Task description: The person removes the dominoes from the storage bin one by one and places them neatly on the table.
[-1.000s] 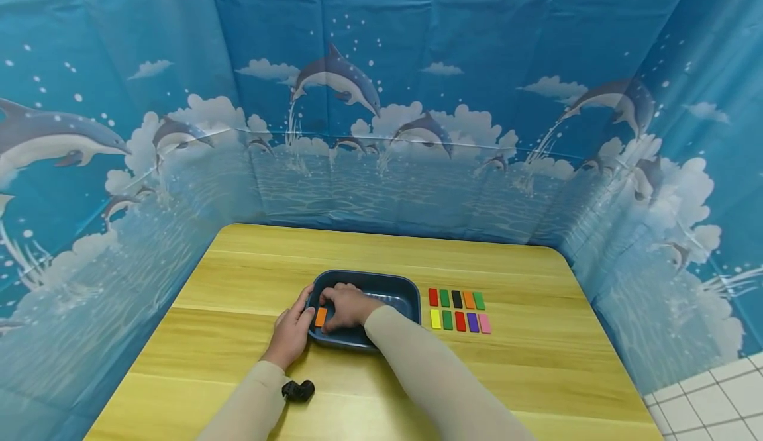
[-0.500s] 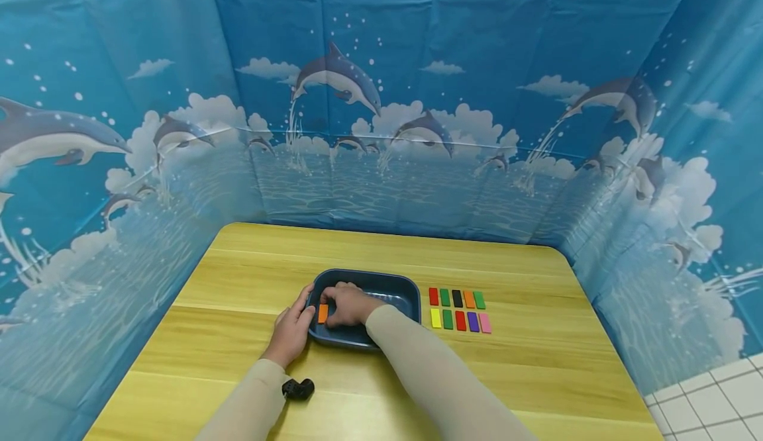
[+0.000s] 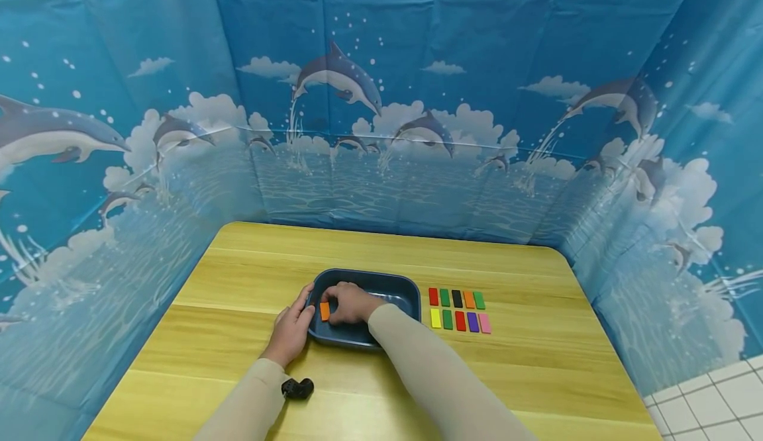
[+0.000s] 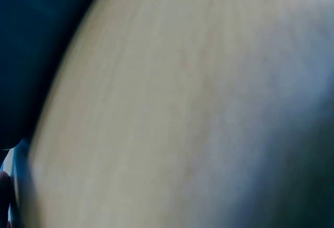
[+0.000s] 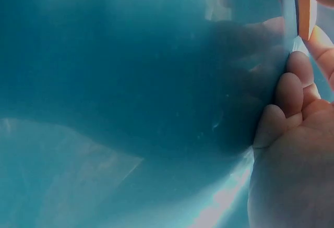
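Note:
A dark blue rectangular tray (image 3: 393, 289) sits on the table. My left hand (image 3: 289, 335) holds its left end, the thumb at the rim and the fingers along the outside. Inside that end, my right hand (image 3: 352, 303) pinches an orange domino (image 3: 324, 311) between thumb and forefinger. The right wrist view shows the orange domino (image 5: 303, 14) edge-on at the fingertips, the other fingers curled close to the tray's floor (image 5: 130, 82). In the left wrist view, the tray's dark side (image 4: 36, 45) fills the upper left; the left hand is almost out of frame.
Right of the tray, two rows of flat coloured dominoes (image 3: 457, 320) lie on the wooden table (image 3: 536, 361). A black device (image 3: 297, 389) is at the left wrist. A dolphin-print curtain (image 3: 381, 163) closes off the back and sides.
My right hand has shifted the orange domino slightly right and toward the back of the tray. The left hand and tray have stayed in place.

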`<state>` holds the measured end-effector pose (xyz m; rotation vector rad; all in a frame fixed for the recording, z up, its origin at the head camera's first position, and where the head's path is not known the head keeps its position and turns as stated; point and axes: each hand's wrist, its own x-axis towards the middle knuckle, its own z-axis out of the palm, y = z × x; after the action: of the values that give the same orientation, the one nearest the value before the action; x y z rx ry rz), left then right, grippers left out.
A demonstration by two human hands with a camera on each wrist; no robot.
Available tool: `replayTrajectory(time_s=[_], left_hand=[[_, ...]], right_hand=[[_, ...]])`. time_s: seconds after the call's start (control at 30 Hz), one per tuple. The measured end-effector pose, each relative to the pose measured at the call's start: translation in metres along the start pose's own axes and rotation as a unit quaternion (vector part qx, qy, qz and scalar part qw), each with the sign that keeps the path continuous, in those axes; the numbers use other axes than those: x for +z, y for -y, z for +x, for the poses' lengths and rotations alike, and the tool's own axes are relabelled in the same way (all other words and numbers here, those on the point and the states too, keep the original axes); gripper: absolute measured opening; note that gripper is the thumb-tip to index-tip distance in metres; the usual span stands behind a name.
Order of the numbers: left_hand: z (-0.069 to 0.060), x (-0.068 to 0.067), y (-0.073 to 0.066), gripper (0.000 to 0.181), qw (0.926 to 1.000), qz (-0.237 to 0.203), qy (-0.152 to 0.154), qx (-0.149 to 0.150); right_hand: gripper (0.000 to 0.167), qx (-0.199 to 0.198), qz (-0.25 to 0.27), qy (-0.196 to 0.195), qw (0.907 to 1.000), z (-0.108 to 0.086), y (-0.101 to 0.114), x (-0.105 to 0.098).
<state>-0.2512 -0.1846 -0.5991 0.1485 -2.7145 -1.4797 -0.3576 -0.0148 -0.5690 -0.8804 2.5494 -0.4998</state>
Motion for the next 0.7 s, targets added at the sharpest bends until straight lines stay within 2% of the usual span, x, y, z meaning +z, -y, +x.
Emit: replayTrajectory(time_s=[0.4, 0.7], left_hand=[[0.0, 0.003, -0.003, 0.05, 0.9999, -0.002, -0.01, 0.003], [0.0, 0.0, 0.0, 0.05, 0.9999, -0.005, -0.01, 0.001]], right_hand=[[0.037, -0.014, 0.066, 0.013, 0.9977, -0.006, -0.006, -0.012], [0.04, -0.03, 0.104, 0.004, 0.9942, -0.021, -0.005, -0.036]])
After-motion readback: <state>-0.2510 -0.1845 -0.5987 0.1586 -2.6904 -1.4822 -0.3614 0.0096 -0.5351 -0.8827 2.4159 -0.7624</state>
